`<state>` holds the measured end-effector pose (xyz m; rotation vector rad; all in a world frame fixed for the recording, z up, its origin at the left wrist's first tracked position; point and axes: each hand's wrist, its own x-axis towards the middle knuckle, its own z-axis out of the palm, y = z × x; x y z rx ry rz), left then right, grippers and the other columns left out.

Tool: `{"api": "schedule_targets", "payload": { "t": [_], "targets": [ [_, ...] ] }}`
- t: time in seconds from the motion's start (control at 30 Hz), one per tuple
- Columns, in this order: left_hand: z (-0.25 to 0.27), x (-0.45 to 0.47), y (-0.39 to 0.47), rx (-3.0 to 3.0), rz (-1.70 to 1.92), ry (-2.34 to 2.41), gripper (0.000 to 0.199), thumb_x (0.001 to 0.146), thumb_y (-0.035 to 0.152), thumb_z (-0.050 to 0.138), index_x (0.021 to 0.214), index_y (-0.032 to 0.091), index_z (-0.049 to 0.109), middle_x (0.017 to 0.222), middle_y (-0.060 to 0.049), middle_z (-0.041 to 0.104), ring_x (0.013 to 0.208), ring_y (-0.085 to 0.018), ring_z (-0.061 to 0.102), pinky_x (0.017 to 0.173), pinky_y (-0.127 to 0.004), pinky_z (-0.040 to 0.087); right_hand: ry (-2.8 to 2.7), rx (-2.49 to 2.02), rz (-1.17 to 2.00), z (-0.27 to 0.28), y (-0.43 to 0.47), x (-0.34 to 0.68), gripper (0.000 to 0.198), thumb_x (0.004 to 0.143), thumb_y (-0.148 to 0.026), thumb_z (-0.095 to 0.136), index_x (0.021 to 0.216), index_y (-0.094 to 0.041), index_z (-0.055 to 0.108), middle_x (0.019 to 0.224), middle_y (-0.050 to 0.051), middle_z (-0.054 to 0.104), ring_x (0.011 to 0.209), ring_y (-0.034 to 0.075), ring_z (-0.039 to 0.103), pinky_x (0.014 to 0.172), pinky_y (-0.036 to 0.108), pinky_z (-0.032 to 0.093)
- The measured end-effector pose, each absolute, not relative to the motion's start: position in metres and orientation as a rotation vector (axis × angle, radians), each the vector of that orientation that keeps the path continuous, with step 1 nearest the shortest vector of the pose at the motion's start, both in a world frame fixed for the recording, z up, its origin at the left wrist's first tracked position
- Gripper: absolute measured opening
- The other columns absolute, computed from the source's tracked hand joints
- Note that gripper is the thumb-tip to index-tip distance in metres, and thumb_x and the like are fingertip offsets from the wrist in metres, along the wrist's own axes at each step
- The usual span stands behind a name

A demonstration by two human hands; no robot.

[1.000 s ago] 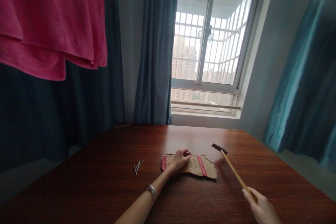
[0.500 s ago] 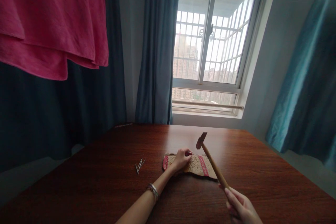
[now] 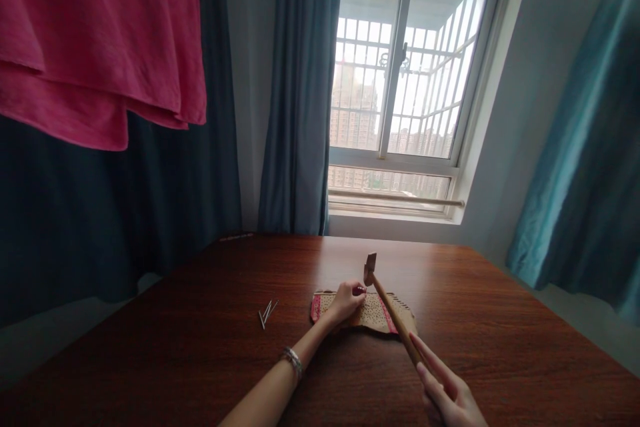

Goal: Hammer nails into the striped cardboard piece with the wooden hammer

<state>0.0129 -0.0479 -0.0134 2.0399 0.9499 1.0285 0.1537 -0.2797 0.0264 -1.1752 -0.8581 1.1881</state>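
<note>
Hammer (image 3: 393, 315) was in your R hand (image 3: 450, 395), fingers wrapped round the handle, its head up just R of your L hand (image 3: 345, 301). That L hand lay curled on the patterned pad (image 3: 374, 311); couldn't tell what, if anything, it pinched. Pad sat on the tbl (image 3: 200, 360), w/ thin metal rods (image 3: 261, 319) to its L. Bracelet (image 3: 292, 361) circled your L wrist. Behind tbl: blue curtain (image 3: 300, 93), window (image 3: 357, 127); pink cloth (image 3: 100, 47) hung upper L.
</note>
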Motion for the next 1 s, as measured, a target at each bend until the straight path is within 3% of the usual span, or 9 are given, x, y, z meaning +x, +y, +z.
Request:
{"api": "schedule_targets", "payload": {
  "t": [0.2,0.63,1.0],
  "targets": [
    [-0.012,0.012,-0.048,2.059,1.027,0.962,0.017,0.069,0.018,0.049,0.077,0.012,0.063,0.073,-0.003,0.064,0.068,-0.013,0.057,0.063,-0.021,0.041,-0.874,-1.106,1.276,0.022,-0.279,0.156,0.069,0.067,-0.051,0.062,0.125,-0.017,0.047,0.046,-0.012,0.012,0.038,0.002,0.010,0.037,0.017,0.005],
    [-0.003,0.012,-0.054,2.061,0.968,1.011,0.018,0.070,0.021,0.050,0.078,0.012,0.064,0.076,-0.004,0.065,0.072,-0.015,0.057,0.067,-0.023,0.041,-0.905,-1.147,1.237,0.021,-0.281,0.155,0.077,0.065,-0.056,0.061,0.126,-0.012,0.046,0.042,-0.013,0.014,0.036,0.002,0.011,0.036,0.018,0.005],
    [-0.011,0.012,-0.049,2.051,0.988,0.971,0.020,0.069,0.021,0.049,0.080,0.013,0.064,0.079,-0.004,0.066,0.074,-0.015,0.059,0.069,-0.023,0.043,-0.823,-1.086,1.220,0.022,-0.282,0.152,0.066,0.066,-0.052,0.063,0.122,-0.019,0.051,0.044,-0.012,0.015,0.036,0.001,0.011,0.035,0.014,0.008]
  ]
}}
